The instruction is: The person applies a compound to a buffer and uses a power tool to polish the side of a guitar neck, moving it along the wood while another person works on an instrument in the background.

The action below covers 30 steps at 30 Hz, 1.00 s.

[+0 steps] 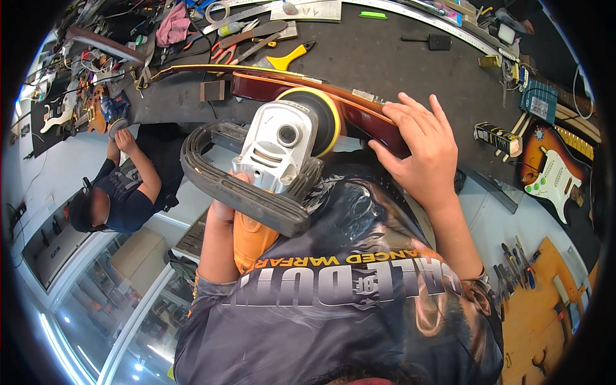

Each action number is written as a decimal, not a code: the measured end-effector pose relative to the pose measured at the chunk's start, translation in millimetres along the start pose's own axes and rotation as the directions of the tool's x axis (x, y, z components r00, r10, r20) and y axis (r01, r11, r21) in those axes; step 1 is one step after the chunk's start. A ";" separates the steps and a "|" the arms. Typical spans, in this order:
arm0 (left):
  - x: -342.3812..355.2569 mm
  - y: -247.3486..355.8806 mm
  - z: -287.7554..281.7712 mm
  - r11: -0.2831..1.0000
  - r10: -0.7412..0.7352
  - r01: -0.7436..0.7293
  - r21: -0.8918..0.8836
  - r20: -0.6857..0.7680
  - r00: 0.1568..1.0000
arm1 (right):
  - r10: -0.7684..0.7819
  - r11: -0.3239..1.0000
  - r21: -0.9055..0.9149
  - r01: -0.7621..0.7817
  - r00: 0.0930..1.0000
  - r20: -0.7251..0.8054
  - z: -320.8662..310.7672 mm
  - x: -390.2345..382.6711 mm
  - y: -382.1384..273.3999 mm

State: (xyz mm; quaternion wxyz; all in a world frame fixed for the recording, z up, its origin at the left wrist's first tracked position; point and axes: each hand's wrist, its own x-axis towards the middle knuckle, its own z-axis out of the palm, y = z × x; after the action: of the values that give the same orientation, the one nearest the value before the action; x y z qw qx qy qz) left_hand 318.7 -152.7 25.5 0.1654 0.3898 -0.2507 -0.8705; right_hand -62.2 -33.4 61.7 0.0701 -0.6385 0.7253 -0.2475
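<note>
Head view: left hand (223,211) gripping metal-headed polisher (268,131); right hand (423,147) splayed open against glossy dark-red guitar (371,124).

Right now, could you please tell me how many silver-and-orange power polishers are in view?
1: the silver-and-orange power polisher is in the left hand, its yellow-edged pad by the dark-red guitar; more may be hidden.

At six o'clock, the dark shirt (346,340) bears large silvery lettering (346,290) and smaller orange lettering (343,258), upside down; at two o'clock, the teal box's (545,88) pale label (538,105) is too small to read.
</note>
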 end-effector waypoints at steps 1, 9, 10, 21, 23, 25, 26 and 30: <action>-0.3 -0.3 -0.3 1.000 0.005 -0.005 0.004 -0.008 1.000 | 0.001 1.000 0.000 -0.001 1.000 -0.002 0.1 -0.1 -0.4; 1.1 0.9 1.7 0.999 0.029 -0.027 0.032 -0.051 0.998 | -0.001 1.000 0.006 0.001 1.000 -0.002 0.6 -2.1 0.4; 2.0 0.8 1.7 0.999 0.028 -0.027 0.031 -0.051 0.998 | -0.004 1.000 0.009 0.004 1.000 0.000 0.4 -2.3 0.5; 3.2 -10.6 -13.4 1.000 0.008 -0.008 -0.008 -0.051 0.999 | -0.002 1.000 0.009 0.002 1.000 0.004 -1.1 -2.9 -0.9; 2.1 -8.9 -11.1 1.000 0.008 -0.008 -0.001 -0.061 0.998 | -0.006 1.000 0.014 0.006 1.000 0.006 -0.8 -2.4 -0.6; 0.2 3.1 8.3 0.999 0.006 -0.001 0.052 -0.102 0.995 | -0.006 1.000 0.005 0.006 1.000 -0.001 0.2 -2.1 0.8; -1.3 10.3 20.9 0.996 0.011 0.000 0.090 -0.123 0.992 | -0.007 1.000 0.004 0.007 1.000 -0.002 0.0 -1.6 1.4; -11.4 12.9 30.4 0.965 0.068 -0.016 0.262 -0.191 0.979 | -0.009 1.000 -0.002 0.009 1.000 0.000 -0.6 -0.7 2.7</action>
State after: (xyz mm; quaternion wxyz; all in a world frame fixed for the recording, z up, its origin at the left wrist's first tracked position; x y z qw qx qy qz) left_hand 304.0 -148.4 56.9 0.1555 0.4874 -0.3528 -0.7835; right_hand -64.7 -32.4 60.9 0.0685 -0.6419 0.7226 -0.2472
